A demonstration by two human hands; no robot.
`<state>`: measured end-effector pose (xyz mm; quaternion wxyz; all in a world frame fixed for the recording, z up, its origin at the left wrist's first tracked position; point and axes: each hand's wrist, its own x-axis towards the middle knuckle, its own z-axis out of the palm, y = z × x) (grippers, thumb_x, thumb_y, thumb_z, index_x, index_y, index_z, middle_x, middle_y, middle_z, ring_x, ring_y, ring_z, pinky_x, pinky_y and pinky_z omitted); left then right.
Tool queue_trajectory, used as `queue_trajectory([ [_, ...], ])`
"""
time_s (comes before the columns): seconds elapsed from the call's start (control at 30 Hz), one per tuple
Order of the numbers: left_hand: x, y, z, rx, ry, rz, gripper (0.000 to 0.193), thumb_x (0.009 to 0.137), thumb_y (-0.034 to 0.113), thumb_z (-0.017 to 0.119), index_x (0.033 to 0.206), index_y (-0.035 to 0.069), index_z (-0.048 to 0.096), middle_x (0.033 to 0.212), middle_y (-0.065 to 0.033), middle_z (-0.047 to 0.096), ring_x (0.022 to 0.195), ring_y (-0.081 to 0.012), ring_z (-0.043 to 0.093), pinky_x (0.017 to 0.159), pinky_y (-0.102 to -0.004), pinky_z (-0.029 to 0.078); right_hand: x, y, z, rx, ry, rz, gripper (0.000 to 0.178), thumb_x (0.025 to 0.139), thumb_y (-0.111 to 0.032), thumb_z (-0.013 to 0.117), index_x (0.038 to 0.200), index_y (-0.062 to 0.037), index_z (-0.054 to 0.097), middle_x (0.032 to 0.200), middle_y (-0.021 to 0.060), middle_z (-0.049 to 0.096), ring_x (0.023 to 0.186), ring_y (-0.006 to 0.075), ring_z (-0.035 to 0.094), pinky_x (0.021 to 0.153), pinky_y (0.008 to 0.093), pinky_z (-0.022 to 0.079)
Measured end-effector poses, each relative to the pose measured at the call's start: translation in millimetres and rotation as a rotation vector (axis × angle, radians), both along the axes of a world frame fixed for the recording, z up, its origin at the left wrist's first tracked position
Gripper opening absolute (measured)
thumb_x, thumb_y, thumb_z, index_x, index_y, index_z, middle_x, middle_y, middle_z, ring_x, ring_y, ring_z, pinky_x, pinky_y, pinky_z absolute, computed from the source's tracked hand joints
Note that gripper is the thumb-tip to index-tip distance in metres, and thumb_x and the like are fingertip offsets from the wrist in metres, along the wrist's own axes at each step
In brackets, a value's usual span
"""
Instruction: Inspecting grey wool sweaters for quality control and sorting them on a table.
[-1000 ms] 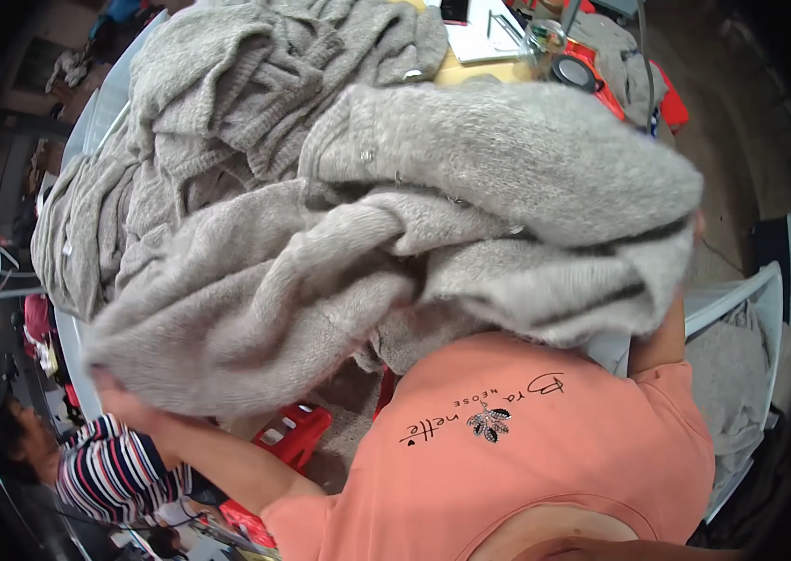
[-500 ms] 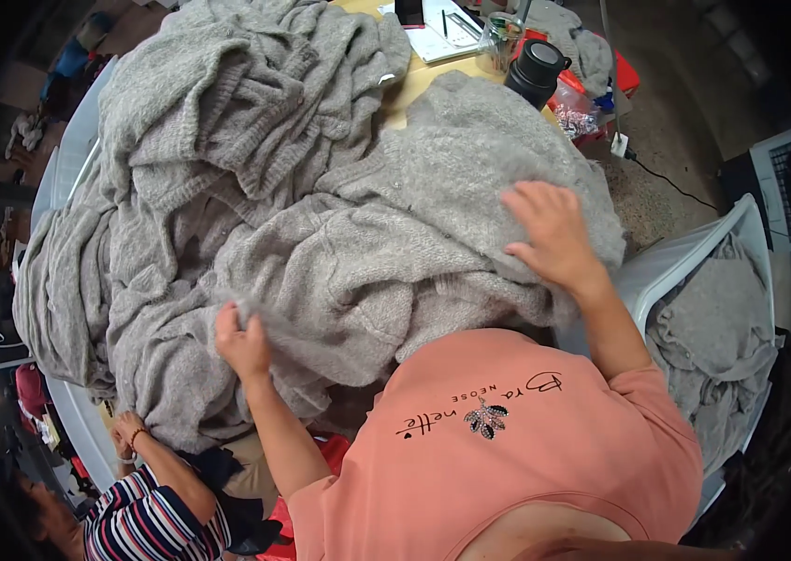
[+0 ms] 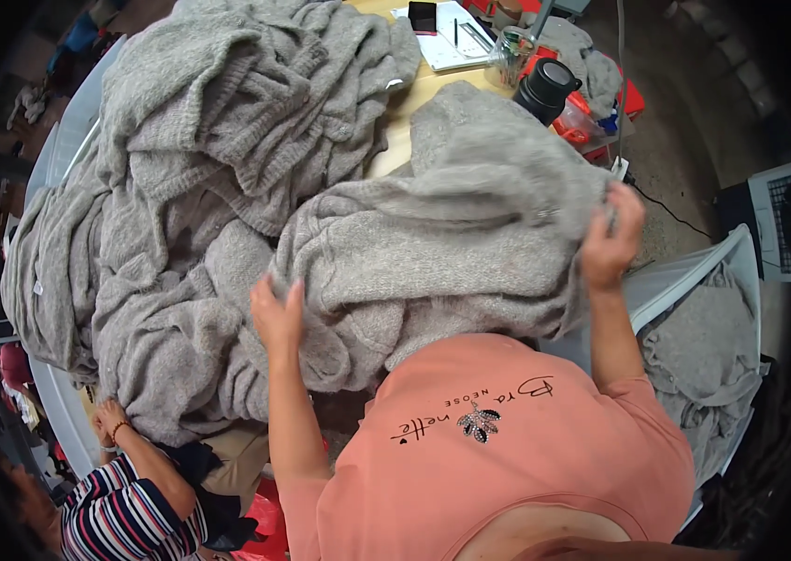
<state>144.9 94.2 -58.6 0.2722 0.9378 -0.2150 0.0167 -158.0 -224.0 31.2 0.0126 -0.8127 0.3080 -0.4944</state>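
Note:
A grey knit sweater (image 3: 452, 245) lies spread across the pile in front of me, its upper part blurred and lifted in a fold. At its right end, my right hand (image 3: 612, 241) is closed on the edge, fingers curled over the cloth. By the sweater's left end is my left hand (image 3: 280, 320), thumb and fingers apart, against the knit; no grip shows. A large heap of similar grey knitwear (image 3: 227, 122) rises at the far left, and more crumpled pieces (image 3: 171, 346) lie left of my left hand.
Beyond the sweater, a wooden tabletop (image 3: 405, 105) bears a black flask (image 3: 545, 90), a glass jar (image 3: 510, 56) and papers (image 3: 452, 45). A white bin (image 3: 749, 280) of grey knitwear stands at my right. A person in a striped shirt (image 3: 134, 510) works at lower left.
My right hand has moved right and taken hold of the sweater's edge, raising a fold. My left hand has shifted right to the sweater's left end.

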Motion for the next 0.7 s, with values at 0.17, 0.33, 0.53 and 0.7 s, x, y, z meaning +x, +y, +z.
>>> queue_trajectory([
  [0.17, 13.1, -39.7, -12.0, 0.309, 0.196, 0.289, 0.031, 0.069, 0.013, 0.070, 0.094, -0.002, 0.058, 0.086, -0.0177, 0.062, 0.079, -0.0308, 0.058, 0.076, -0.0346, 0.046, 70.4, 28.8, 0.0, 0.155, 0.653, 0.517, 0.068, 0.061, -0.011, 0.073, 0.123, -0.0083, 0.044, 0.123, 0.0148, 0.044, 0.112, 0.0312, 0.042, 0.095, 0.0436, 0.029],
  [0.33, -28.8, -21.5, 45.7, -0.457, -0.110, -0.205, 0.014, 0.064, -0.004, 0.055, 0.077, 0.002, 0.058, 0.078, -0.0145, 0.057, 0.073, -0.0293, 0.056, 0.065, -0.0349, 0.045, 77.7, 4.0, -19.0, 0.367, 0.901, 0.543, 0.085, 0.058, -0.009, 0.072, 0.133, -0.0161, 0.032, 0.130, 0.0173, 0.034, 0.118, 0.0337, 0.035, 0.096, 0.0461, 0.029],
  [0.53, -83.4, 2.9, 61.0, 0.201, 0.177, -0.948, 0.015, 0.059, 0.005, 0.064, 0.072, 0.004, 0.057, 0.078, -0.0131, 0.057, 0.073, -0.0333, 0.056, 0.063, -0.0389, 0.045, 64.0, 10.1, -35.8, 0.231, 0.783, 0.791, 0.076, 0.059, -0.008, 0.068, 0.130, -0.0143, 0.039, 0.134, 0.0168, 0.032, 0.125, 0.0338, 0.029, 0.098, 0.0472, 0.026],
  [0.7, -91.6, -31.5, 52.1, -0.220, 0.244, -0.321, 0.031, 0.063, 0.018, 0.075, 0.083, 0.002, 0.058, 0.079, -0.0136, 0.059, 0.075, -0.0317, 0.059, 0.066, -0.0354, 0.047, 76.0, 20.5, -58.9, -0.084, 0.710, 0.753, 0.058, 0.064, -0.009, 0.066, 0.119, -0.0131, 0.050, 0.126, 0.0073, 0.043, 0.122, 0.0255, 0.034, 0.096, 0.0465, 0.028],
])
